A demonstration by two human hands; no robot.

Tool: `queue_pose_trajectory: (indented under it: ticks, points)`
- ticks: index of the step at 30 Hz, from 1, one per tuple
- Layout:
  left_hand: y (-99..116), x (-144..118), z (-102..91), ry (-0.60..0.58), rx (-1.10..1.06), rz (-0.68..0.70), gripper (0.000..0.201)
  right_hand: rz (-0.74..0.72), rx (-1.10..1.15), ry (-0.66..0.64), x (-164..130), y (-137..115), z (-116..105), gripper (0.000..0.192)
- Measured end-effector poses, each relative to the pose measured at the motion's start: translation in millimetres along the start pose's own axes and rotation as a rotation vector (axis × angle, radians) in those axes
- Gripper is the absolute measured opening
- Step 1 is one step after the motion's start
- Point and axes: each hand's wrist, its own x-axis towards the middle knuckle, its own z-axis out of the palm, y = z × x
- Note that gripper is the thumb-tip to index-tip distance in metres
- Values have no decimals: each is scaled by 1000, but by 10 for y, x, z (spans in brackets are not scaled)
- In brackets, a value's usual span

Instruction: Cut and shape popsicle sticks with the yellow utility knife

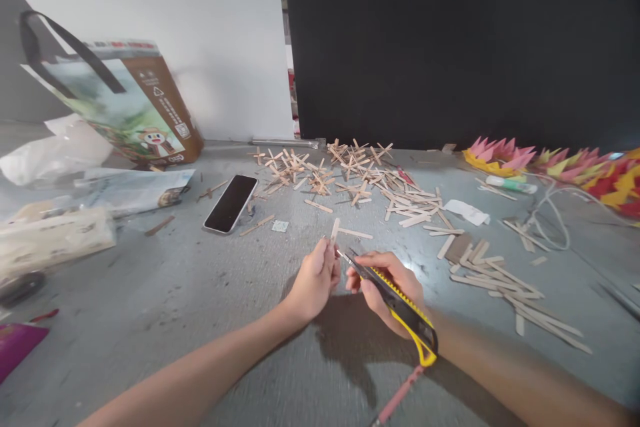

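My left hand [315, 277] is closed around a wooden craft stick [335, 230], whose upper end sticks up past the fingers. In my right hand [393, 287] is a yellow and black utility knife [400, 300], its handle slanting down toward my wrist. The blade end points left, close to the fingers of my left hand and the stick; whether it touches the wood I cannot tell. Just behind the hands, another craft stick [356, 233] lies crosswise. A pinkish strip [400, 395] appears below the knife's yellow end.
Crossed craft sticks [320, 180] pile up at the back; loose sticks [515, 290] lie at right. A phone [231, 203] rests left of centre. A printed bag [145, 103] stands back left. Folded paper pieces [500, 157], a glue stick [511, 185] and a white cable [550, 213] are at right.
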Motion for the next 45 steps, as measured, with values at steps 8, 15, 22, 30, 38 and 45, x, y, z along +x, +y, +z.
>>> queue_pose_trajectory:
  ticks: [8,15,22,30,38,45]
  points:
    - [12,50,-51,37,-75,-14,39,-140,-490,122,140,5,-240,19]
    - [19,95,-77,51,-84,-35,38,84,-316,137,201,195,-299,22]
    - [-16,130,-77,105,-168,-85,37,68,107,35,181,226,-377,35]
    - [-1,140,-103,162,-250,-46,37,65,191,243,268,181,-335,21]
    - [-39,147,-105,83,-651,-29,49,30,-233,22,184,295,-366,53]
    - [29,143,-128,56,-559,-41,46,-155,-388,-99,192,260,-382,47]
